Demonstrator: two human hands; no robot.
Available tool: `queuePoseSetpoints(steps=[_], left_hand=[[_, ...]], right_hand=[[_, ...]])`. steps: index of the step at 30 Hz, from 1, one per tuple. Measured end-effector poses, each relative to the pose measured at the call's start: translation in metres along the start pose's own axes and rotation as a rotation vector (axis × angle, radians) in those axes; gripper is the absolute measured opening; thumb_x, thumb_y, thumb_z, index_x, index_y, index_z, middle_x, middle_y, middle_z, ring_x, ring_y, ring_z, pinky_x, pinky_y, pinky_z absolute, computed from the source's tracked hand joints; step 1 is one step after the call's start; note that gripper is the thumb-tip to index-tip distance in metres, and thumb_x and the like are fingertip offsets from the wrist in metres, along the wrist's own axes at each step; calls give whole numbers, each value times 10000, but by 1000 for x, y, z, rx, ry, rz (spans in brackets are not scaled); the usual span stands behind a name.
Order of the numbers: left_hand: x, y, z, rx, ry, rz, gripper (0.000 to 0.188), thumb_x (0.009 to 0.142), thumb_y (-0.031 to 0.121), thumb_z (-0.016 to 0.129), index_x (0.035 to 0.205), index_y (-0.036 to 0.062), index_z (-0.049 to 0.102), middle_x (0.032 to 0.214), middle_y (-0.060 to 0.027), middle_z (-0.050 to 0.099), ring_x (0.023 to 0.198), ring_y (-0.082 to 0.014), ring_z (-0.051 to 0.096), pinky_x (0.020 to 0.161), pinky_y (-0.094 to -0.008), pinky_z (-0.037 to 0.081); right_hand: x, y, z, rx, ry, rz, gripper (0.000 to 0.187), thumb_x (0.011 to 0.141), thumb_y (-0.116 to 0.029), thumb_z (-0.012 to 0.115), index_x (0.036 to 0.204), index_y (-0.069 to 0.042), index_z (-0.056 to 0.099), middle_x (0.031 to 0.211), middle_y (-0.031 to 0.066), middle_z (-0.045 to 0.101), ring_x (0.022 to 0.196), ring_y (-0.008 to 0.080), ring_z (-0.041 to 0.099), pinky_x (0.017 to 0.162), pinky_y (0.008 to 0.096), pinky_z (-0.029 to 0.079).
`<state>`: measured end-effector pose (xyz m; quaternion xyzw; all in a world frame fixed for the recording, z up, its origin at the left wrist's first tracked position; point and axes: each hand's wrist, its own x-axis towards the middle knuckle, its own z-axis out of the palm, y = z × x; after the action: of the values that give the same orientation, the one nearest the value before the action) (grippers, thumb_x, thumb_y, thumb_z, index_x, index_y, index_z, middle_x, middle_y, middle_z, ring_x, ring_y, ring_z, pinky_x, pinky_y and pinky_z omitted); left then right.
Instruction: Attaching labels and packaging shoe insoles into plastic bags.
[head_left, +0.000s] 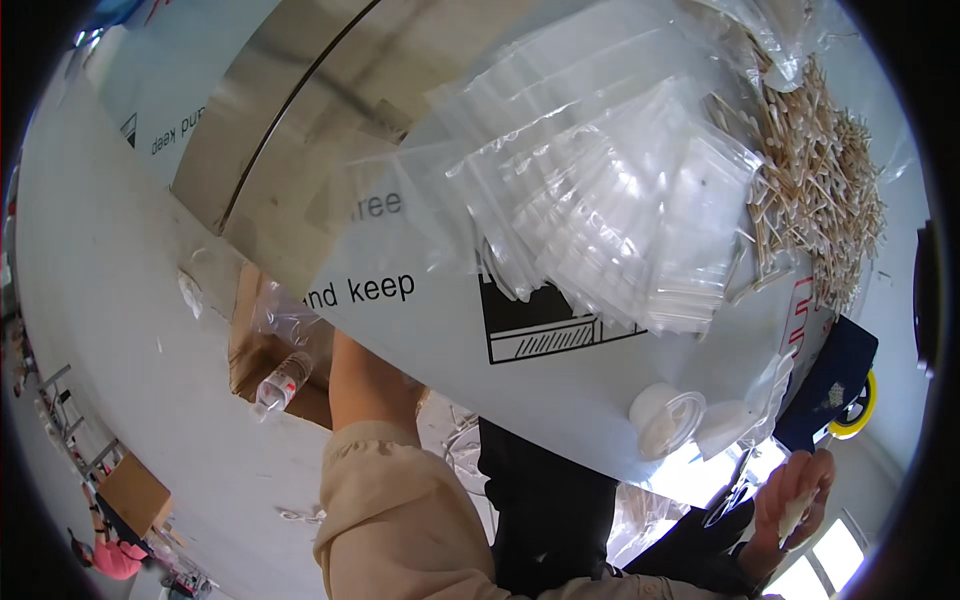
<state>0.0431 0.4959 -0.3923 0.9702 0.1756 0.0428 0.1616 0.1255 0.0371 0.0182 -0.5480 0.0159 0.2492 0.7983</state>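
My left forearm [375, 390] reaches down to the table's near edge, beside an open cardboard box on the floor. The left hand itself is hidden under that edge. At the lower right, my right hand [798, 490] is held up with its fingers curled round a small pale thing that I cannot make out. Nearest to it on the table are a round white plastic tub [665, 420] and a crumpled clear plastic piece [735, 425]. Farther in lies a fanned stack of clear zip bags [590, 200]. A large heap of wooden-stick cotton swabs [820, 185] is to their right.
The cardboard box [243, 340] holds clear plastic, and a clear bottle [283, 385] lies at its side. Brown cardboard [300, 90] covers the table's far left. A roll of yellow tape [855, 407] and dark blue cloth [828, 385] are at right. Another person [118, 558] appears far left.
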Motion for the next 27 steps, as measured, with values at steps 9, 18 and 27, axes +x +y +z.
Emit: queuePoseSetpoints(steps=[9,18,27], left_hand=[[-31,42,-77,-38,244,-166,517,802,102,540,1299,8,437,1303,-163,447,1235,-332,390,1022,-419,331],[-173,220,-298,-204,141,22,559,784,-47,523,1321,-71,367,1360,-185,353,1237,-366,375,1019,-421,346],[-246,309,-350,-187,67,535,487,747,-23,578,1227,-42,499,1337,-121,417,1214,-313,428,989,-422,377]], right_hand=[[-14,21,58,297,-33,227,154,742,-24,672,797,31,539,760,155,553,609,231,543,502,331,440],[-62,48,125,204,-275,333,99,806,15,617,901,-10,630,1163,139,528,889,123,546,751,249,447],[-135,31,97,183,-26,420,124,815,-78,669,926,-23,661,974,66,638,799,68,575,696,210,459]])
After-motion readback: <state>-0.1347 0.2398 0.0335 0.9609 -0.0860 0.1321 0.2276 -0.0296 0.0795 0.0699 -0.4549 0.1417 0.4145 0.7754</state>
